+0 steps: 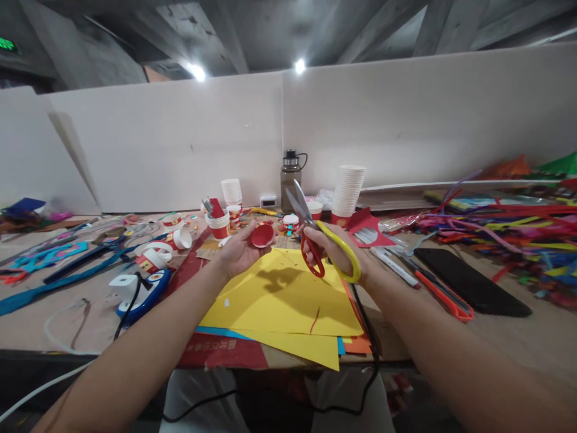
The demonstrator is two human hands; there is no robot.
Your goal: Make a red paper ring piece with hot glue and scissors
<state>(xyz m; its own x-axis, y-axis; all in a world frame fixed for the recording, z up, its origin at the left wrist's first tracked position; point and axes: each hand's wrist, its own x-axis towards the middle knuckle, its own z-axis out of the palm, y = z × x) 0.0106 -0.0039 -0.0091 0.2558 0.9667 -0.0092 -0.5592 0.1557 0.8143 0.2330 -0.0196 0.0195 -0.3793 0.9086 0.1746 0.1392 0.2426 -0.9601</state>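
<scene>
My left hand [241, 249] cups a small red round piece, the cut-off bottom of a paper cup [262, 234], with the fingers curled under it. In my right hand [331, 249] is a pair of scissors [311, 231] with one red and one yellow handle loop. The blades are parted and point up and left, close to the red piece without touching it. Both hands hover over yellow paper sheets [288, 300] stacked on blue and orange sheets at the table's front edge.
A tall stack of white paper cups [348, 189], a dark water bottle [291, 174], and cut red-and-white cups [219, 224] stand behind. Pens and an orange utility knife [444, 294] lie right, beside a black pad [471, 282] and colourful pipe cleaners [505, 231]. Glue gun [144, 288] left.
</scene>
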